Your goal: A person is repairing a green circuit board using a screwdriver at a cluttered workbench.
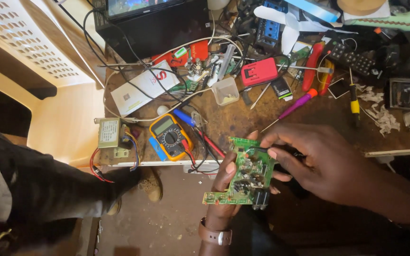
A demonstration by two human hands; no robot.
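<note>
Green circuit board [248, 173] gripped by left hand [226, 189], right hand [328, 163] pinching a dark tool [285, 152] on it

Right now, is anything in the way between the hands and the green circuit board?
No, nothing visible is. The left hand already holds the green circuit board from underneath. The right hand rests over its top edge, pinching a thin dark tool against it. The yellow meter lies off to the side.

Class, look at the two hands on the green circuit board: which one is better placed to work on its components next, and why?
Probably the right hand: it pinches a thin dark tool over the green circuit board, while the left hand supports the board from beneath.
</note>
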